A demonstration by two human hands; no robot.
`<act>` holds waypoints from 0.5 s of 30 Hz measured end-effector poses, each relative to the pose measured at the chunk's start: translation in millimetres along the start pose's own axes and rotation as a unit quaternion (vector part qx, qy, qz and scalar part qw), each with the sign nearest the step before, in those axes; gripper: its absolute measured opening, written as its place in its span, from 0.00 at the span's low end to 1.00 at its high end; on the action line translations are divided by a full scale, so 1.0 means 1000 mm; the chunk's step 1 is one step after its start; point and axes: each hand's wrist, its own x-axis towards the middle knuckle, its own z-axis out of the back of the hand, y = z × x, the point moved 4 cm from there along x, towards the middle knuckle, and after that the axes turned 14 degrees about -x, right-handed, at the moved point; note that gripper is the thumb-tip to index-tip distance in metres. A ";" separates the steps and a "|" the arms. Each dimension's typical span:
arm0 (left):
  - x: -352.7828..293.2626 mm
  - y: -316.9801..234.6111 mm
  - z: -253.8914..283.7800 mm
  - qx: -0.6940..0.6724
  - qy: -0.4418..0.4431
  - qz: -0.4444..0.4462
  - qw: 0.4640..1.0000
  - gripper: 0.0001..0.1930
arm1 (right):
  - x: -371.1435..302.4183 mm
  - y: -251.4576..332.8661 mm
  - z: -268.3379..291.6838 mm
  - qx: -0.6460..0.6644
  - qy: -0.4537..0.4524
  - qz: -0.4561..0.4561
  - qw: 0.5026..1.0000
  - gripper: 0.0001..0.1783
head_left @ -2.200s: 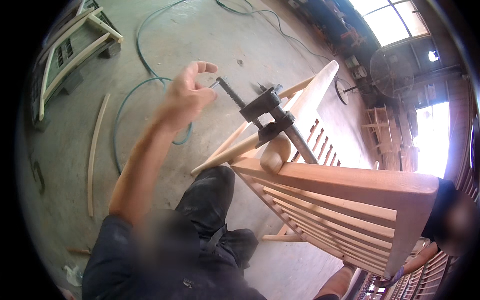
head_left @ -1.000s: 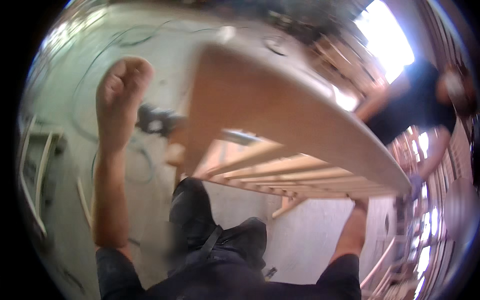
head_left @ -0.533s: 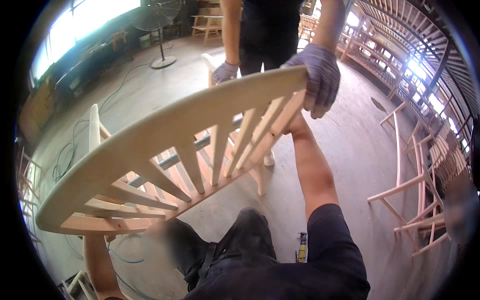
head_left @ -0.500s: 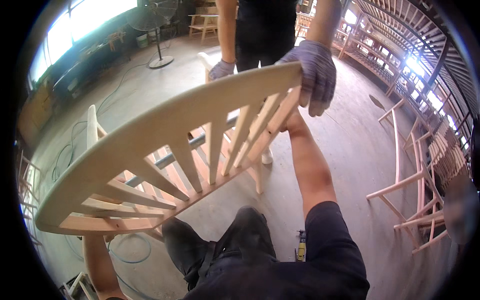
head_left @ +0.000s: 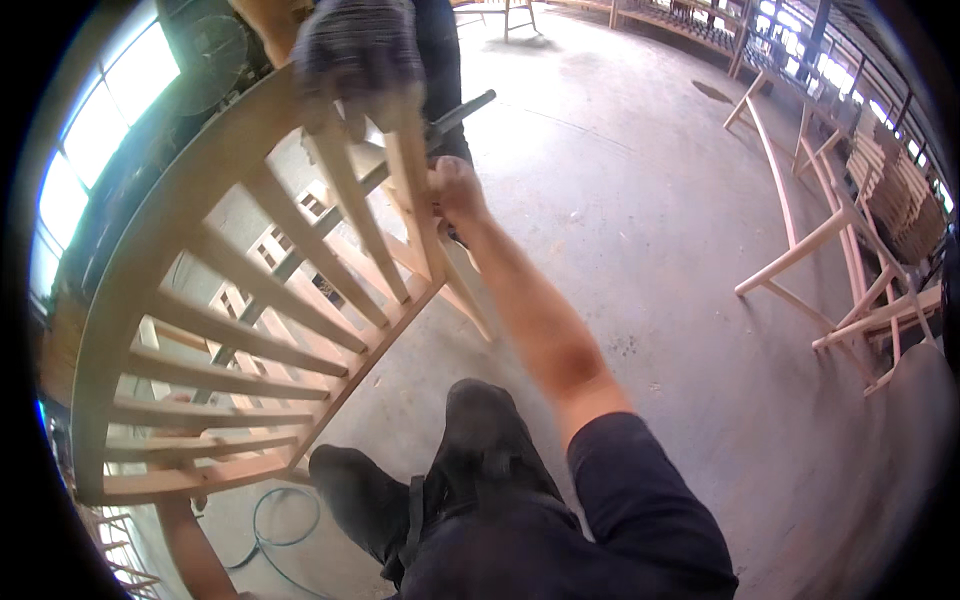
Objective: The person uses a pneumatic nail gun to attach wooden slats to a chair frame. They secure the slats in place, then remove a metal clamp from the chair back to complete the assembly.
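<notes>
A pale wooden bench with a curved, fan-slatted back (head_left: 135,265) stands tilted before me on the left. Behind its slats runs a long grey metal bar (head_left: 465,110), its end sticking out past the right side. My right hand (head_left: 457,190) is closed beside the right end post, just under the bar; what its fingers hold is hidden. Low on the left, my left hand (head_left: 178,445) shows partly between the slats, behind the back, its fingers mostly covered. A co-worker's hand in a grey glove (head_left: 360,55) rests on the top right corner of the back.
On the right stand unfinished wooden frames (head_left: 800,260) beside a stack of slatted wooden parts (head_left: 895,185). A green hose (head_left: 262,540) loops over the concrete floor (head_left: 640,260) near my left knee. Shelving (head_left: 690,35) lines the far side.
My view has swung, and the bench back appears further left and more upright. The co-worker's gloved hand remains at its corner. More of my right hand and of the bar's end shows.
</notes>
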 end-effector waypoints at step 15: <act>0.007 -0.089 0.054 0.055 -0.101 -0.037 0.993 0.24 | -0.033 -0.023 -0.012 -0.022 -0.070 0.217 0.973 0.52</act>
